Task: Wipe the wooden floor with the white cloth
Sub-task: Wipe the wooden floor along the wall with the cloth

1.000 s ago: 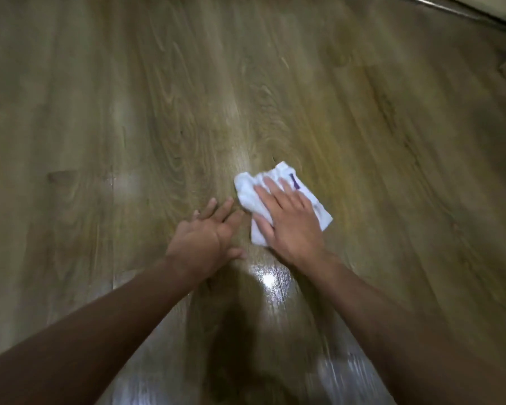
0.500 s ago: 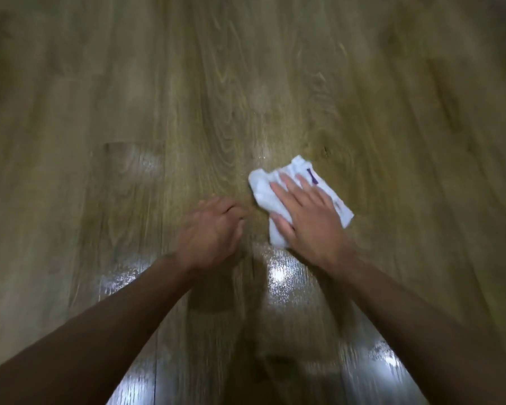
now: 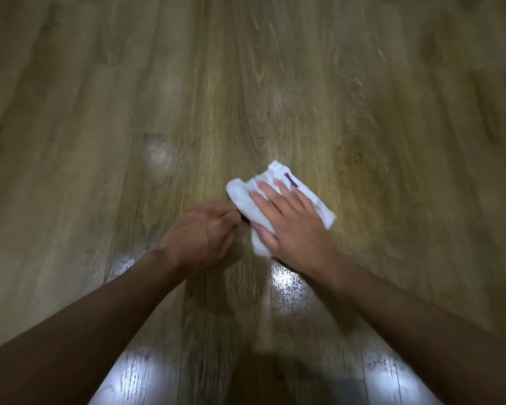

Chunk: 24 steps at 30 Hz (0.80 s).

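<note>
While the head view looks down on both bare forearms, the right hand lies flat on the white cloth, palm down and fingers spread and straight — pressing on it rather than gripping it. That cloth is folded into a rumpled pad on the wooden floor. Its edges show past the fingertips on the far side, past the index finger and thumb on the inner side, and past the little finger on the outer side; the middle of it is hidden beneath the palm. A small purple mark sits on the cloth just beyond the tips of the middle fingers.

Just beside it, the left hand rests on the floor with its fingers curled inward into a loose fist; nothing can be seen held in it. Its knuckles come right up to the cloth's near inner edge — whether they touch it cannot be told through the blur. Bright patches of glare shine on the boards near both wrists.
</note>
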Motion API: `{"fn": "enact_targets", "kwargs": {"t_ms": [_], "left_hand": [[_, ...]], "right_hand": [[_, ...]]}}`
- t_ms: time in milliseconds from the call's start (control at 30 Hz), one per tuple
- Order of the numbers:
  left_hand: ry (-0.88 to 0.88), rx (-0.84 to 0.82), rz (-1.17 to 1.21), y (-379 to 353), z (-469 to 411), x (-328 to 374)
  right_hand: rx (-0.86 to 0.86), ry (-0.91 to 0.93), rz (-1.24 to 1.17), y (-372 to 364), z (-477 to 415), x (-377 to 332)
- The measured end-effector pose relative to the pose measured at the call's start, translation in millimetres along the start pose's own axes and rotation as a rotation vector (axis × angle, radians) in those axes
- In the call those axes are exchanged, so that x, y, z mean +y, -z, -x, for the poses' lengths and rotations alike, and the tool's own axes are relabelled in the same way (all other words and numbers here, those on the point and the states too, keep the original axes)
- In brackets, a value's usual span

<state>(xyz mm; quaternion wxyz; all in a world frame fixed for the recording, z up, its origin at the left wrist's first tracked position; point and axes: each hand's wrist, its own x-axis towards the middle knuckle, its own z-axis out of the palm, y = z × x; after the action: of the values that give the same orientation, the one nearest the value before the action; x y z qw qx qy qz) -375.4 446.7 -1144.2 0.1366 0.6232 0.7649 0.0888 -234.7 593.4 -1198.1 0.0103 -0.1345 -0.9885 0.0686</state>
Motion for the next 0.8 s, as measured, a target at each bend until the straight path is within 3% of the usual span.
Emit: {"fn": "enact_targets", "kwargs": {"t_ms": [67,100,200,267,333,433,533,600,667,800], "left_hand": [[0.044,0.013,-0.001,1,9,-2],[0.084,0.007,0.000,0,12,-5],[0.176,0.001,0.010,-1,16,-18],[0.226,-0.029,-0.007,2,17,-26],[0.279,-0.056,-0.017,6,20,-32],[0.314,-0.027,0.045,14,32,-34],[0.303,-0.004,0.106,14,51,-33],[0.307,-0.027,0.079,7,60,-37],[0.308,-0.004,0.064,1,63,-41],[0.237,-0.009,0.030,-5,64,-54]], "right_hand": [[-0.041,0.078,0.084,7,15,35],[-0.022,0.006,0.109,10,11,52],[0.064,-0.440,0.060,15,-39,59],[0.074,-0.555,0.005,13,-78,31],[0.041,-0.430,-0.008,6,-93,-7],[-0.014,-0.046,0.045,-4,-63,-53],[-0.082,0.270,0.009,4,-27,-28],[-0.131,0.327,0.016,13,-24,10],[-0.100,0.225,0.008,17,-44,33],[0.031,-0.277,0.015,4,-113,-16]]}}
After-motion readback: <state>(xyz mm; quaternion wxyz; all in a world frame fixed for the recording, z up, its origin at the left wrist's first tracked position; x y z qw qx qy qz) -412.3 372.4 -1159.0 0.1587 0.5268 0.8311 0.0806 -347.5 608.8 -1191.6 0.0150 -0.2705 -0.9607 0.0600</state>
